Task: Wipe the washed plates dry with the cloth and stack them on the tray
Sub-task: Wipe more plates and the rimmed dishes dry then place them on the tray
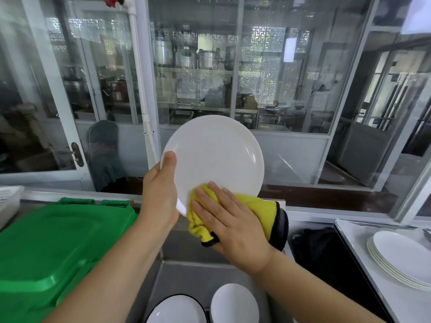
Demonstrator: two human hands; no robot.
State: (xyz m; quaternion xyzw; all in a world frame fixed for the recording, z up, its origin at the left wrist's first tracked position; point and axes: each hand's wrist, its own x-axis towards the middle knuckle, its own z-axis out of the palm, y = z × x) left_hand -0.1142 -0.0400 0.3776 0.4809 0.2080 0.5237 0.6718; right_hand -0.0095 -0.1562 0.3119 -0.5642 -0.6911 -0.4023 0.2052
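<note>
A white plate [215, 155] is held upright and tilted above the steel sink [186, 276]. My left hand [161, 194] grips its left rim, thumb on the front face. My right hand [231, 220] lies flat with straight fingers on a yellow cloth with black trim [263, 208], pressing it against the plate's lower front. Several white plates [401, 259] are stacked on the paper-lined tray [354, 231] at the right. In the sink below stand a black-rimmed white plate [177, 311] and a white bowl [234, 304].
A green plastic bin lid [53, 248] covers the counter at the left. A white basket [8, 201] sits at the far left. Glass partitions [198, 66] rise behind the counter, with a kitchen beyond. A dark gap [317, 252] lies between sink and tray.
</note>
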